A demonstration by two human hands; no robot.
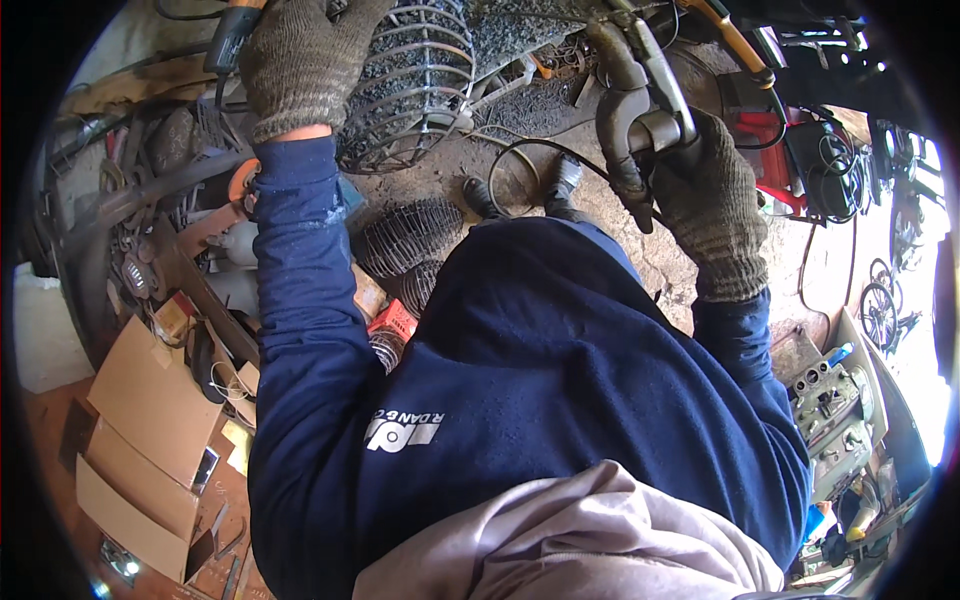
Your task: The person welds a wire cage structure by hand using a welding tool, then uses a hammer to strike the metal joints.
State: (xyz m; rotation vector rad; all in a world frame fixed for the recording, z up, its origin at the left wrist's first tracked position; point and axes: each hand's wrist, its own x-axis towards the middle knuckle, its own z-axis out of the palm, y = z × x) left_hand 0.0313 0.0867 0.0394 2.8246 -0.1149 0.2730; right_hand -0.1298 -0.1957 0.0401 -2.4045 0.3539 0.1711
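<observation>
My left hand (pixel 310 65), in a knitted grey-brown work glove, reaches to the upper edge, where its fingertips are cut off, so its grip does not show. Just left of it is an orange-and-black power tool (pixel 233 40) with a cord. To its right stands a round cage of welded metal rods (pixel 420 75). My right hand (pixel 712 205), gloved alike, is closed against the lower end of a heavy grey metal clamp-like tool (pixel 625 110) with a curved body and a bright bar; the fingers are partly hidden.
Wire baskets (pixel 410 235) lie on the floor beside my feet (pixel 565 175). Cardboard boxes (pixel 150 440) and scrap metal fill the left. A cable (pixel 510 150) loops over the floor. At the right are an orange handle (pixel 735 40), a red-and-black machine (pixel 800 165) and a grey machine (pixel 835 430).
</observation>
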